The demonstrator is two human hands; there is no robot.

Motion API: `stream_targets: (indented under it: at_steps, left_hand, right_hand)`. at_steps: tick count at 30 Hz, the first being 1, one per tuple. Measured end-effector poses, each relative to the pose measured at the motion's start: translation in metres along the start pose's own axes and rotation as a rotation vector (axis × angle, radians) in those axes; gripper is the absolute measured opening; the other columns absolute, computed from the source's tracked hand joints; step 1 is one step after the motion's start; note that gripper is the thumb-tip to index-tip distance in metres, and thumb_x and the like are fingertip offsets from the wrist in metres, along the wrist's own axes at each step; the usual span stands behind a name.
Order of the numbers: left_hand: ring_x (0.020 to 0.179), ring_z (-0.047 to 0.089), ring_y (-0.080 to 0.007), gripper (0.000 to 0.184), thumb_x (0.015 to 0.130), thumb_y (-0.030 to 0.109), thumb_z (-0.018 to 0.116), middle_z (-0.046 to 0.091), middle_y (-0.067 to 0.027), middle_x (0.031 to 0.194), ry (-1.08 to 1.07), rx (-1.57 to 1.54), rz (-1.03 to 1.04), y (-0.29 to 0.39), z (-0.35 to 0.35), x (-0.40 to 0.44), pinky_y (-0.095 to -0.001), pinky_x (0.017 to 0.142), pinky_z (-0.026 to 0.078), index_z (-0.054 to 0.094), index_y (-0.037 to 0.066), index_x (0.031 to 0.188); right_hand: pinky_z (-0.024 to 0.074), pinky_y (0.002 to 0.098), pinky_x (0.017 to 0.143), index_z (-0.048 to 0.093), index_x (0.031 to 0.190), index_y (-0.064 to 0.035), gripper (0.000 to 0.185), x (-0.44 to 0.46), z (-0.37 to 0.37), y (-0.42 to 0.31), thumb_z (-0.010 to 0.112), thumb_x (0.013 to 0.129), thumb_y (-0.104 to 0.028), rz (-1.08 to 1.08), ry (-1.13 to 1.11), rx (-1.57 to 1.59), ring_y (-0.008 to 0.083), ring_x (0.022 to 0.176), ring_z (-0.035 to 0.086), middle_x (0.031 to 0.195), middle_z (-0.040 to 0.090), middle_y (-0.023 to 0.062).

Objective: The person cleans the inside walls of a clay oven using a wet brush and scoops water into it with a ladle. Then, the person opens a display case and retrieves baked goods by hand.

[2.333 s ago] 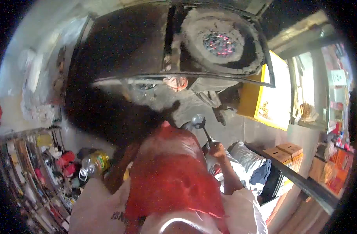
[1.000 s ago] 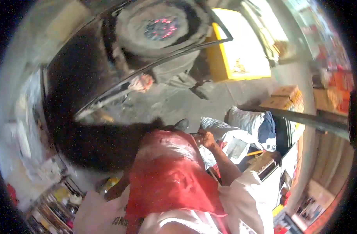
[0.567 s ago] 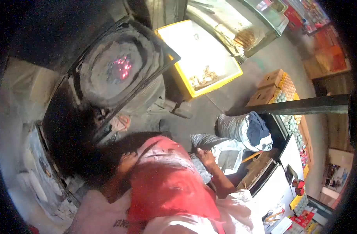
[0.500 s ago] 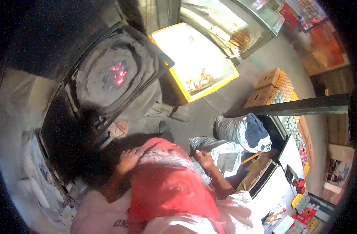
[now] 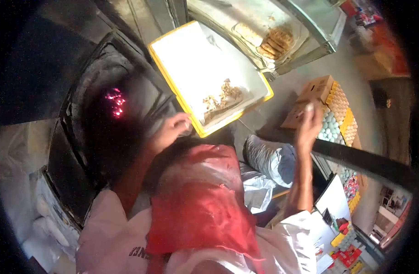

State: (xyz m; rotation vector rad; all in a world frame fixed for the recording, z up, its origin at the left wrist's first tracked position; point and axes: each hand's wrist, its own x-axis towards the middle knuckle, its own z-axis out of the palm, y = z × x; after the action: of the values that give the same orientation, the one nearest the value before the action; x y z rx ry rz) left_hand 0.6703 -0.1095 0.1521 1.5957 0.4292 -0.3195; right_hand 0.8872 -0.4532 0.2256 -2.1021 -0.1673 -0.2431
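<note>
My left hand (image 5: 169, 131) is raised beside the near left edge of a yellow-rimmed box (image 5: 173, 86), its fingers apart and nothing seen in them. Whether it touches the rim I cannot tell. Inside the white box, brown crumbly pieces (image 5: 224, 98) lie toward the near right end. Over on the right, my right hand (image 5: 309, 123) is lifted in front of a cardboard box (image 5: 315, 89); its fingers look extended and somewhat blurred, with nothing seen in them. A red apron (image 5: 200, 205) covers my front.
Glowing coals (image 5: 115, 102) lie in a dark round stove at the left. Flat breads (image 5: 276, 42) rest in a glass-sided case beyond the box. Egg trays (image 5: 342, 107) stand at the right, near a dark beam (image 5: 360, 160). White sacks (image 5: 269, 157) stand below.
Both hands have risen away from the apron's sides, outward and forward. My view has swung right, so the box sits nearer. The ladle seen earlier in my right hand is no longer visible.
</note>
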Motion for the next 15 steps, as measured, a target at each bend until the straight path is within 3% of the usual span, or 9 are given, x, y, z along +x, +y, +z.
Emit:
stream_targets:
  at_steps: [1, 2, 3, 6, 8, 9, 10, 13, 15]
  left_hand:
    - [0.103, 0.059, -0.0194, 0.044, 0.095, 0.025, 0.055, 0.063, -0.0101, 0.118, 0.065, 0.081, 0.008, -0.003, -0.004, 0.021, -0.0329, 0.086, 0.048, 0.05, 0.004, 0.133]
    - [0.102, 0.06, -0.0195, 0.046, 0.094, 0.028, 0.056, 0.063, -0.0097, 0.117, 0.127, 0.16, 0.01, -0.004, -0.001, 0.04, -0.0339, 0.087, 0.048, 0.05, 0.004, 0.133]
    - [0.102, 0.06, -0.0195, 0.046, 0.094, 0.028, 0.056, 0.063, -0.0097, 0.117, 0.137, 0.15, -0.012, 0.002, 0.006, 0.059, -0.0339, 0.087, 0.048, 0.05, 0.004, 0.133]
    - [0.102, 0.06, -0.0208, 0.048, 0.094, 0.033, 0.055, 0.063, -0.01, 0.117, 0.245, -0.09, -0.226, 0.031, 0.028, 0.101, -0.036, 0.088, 0.047, 0.051, 0.005, 0.133]
    - [0.092, 0.063, -0.015, 0.042, 0.091, 0.029, 0.058, 0.066, -0.005, 0.107, 0.213, -0.158, -0.243, 0.047, 0.044, 0.131, -0.0305, 0.077, 0.048, 0.056, 0.006, 0.126]
    - [0.093, 0.062, -0.0144, 0.041, 0.091, 0.028, 0.057, 0.065, -0.0048, 0.106, 0.208, -0.077, -0.229, 0.053, 0.051, 0.15, -0.0306, 0.077, 0.047, 0.056, 0.007, 0.127]
    - [0.103, 0.06, -0.0199, 0.048, 0.097, 0.036, 0.053, 0.062, -0.011, 0.12, 0.152, -0.049, -0.272, 0.066, 0.053, 0.165, -0.0359, 0.086, 0.048, 0.05, 0.006, 0.133]
    - [0.102, 0.06, -0.0204, 0.045, 0.097, 0.033, 0.053, 0.062, -0.0102, 0.119, 0.131, 0.006, -0.231, 0.069, 0.051, 0.219, -0.035, 0.087, 0.048, 0.051, 0.005, 0.132]
    - [0.104, 0.061, -0.0251, 0.042, 0.096, 0.031, 0.055, 0.062, -0.0141, 0.119, 0.048, 0.363, 0.291, 0.057, 0.042, 0.264, -0.0358, 0.09, 0.048, 0.053, 0.003, 0.127]
  right_hand:
    - [0.0473, 0.0343, 0.087, 0.057, 0.124, 0.0038, 0.039, 0.041, -0.007, 0.011, 0.054, 0.098, -0.025, -0.156, 0.088, -0.108, 0.0215, 0.097, 0.06, 0.107, 0.063, 0.0142]
    - [0.0404, 0.0377, 0.101, 0.056, 0.126, 0.0031, 0.041, 0.077, -0.012, -0.003, 0.055, 0.097, -0.026, -0.151, 0.079, 0.001, 0.0257, 0.114, 0.055, 0.124, 0.059, 0.0179]
    - [0.0435, 0.0361, 0.098, 0.057, 0.125, 0.0018, 0.039, 0.114, -0.015, -0.013, 0.055, 0.098, -0.026, -0.32, 0.109, -0.067, 0.0232, 0.112, 0.056, 0.123, 0.06, 0.0166]
    - [0.0484, 0.0313, 0.09, 0.06, 0.123, 0.0008, 0.037, 0.2, -0.011, -0.046, 0.059, 0.096, -0.025, -0.533, 0.184, -0.008, 0.0178, 0.101, 0.06, 0.116, 0.062, 0.0131]
    - [0.0497, 0.0271, 0.084, 0.061, 0.121, -0.0016, 0.035, 0.255, -0.003, -0.044, 0.062, 0.095, -0.025, -0.691, 0.149, 0.009, 0.0149, 0.093, 0.062, 0.112, 0.063, 0.0117]
    - [0.0488, 0.0273, 0.085, 0.062, 0.121, -0.0019, 0.035, 0.278, 0.001, -0.037, 0.061, 0.095, -0.025, -0.651, 0.111, 0.0, 0.0153, 0.096, 0.062, 0.112, 0.063, 0.0115]
    - [0.0479, 0.0275, 0.086, 0.062, 0.121, -0.0022, 0.036, 0.296, 0.005, -0.031, 0.061, 0.095, -0.026, -0.617, 0.078, -0.01, 0.0156, 0.098, 0.061, 0.112, 0.063, 0.0112]
    - [0.0451, 0.0284, 0.09, 0.06, 0.123, -0.0005, 0.04, 0.329, 0.022, -0.027, 0.061, 0.095, -0.029, -0.491, -0.055, -0.032, 0.0176, 0.102, 0.059, 0.114, 0.064, 0.0119]
    - [0.0435, 0.0296, 0.093, 0.06, 0.124, -0.001, 0.041, 0.334, 0.027, -0.02, 0.06, 0.095, -0.03, -0.525, -0.071, 0.004, 0.018, 0.105, 0.058, 0.116, 0.063, 0.0119]
